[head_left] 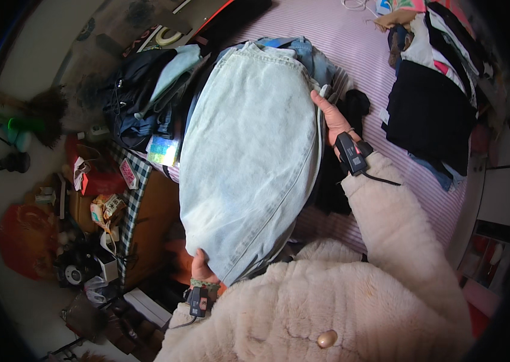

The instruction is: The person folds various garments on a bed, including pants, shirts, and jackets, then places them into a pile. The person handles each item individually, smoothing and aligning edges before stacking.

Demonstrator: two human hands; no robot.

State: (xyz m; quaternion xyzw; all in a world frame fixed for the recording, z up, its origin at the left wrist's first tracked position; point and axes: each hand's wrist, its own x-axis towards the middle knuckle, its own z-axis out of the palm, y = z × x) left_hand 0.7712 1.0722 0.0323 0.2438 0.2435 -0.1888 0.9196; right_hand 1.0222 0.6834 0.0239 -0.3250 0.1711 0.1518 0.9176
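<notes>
A pair of light-wash denim trousers (250,131), apparently folded lengthwise, stretches before me from the bed toward my body. My left hand (203,268) grips its near-left corner, thumb on top and the other fingers hidden underneath. At the far right edge, my right hand (334,116) holds the denim with the thumb lying along it; the rest of its fingers are mostly out of sight. Darker blue jeans (316,59) lie beyond the light pair. Some black cloth (334,194) rests below my right wrist.
A pink-striped sheet (363,40) covers the bed. Dark folded clothes (431,113) are piled on the right. To the left are a black bag or jacket (137,90) and a table with a checked cloth (135,199). A roll of tape (167,35) lies at the back.
</notes>
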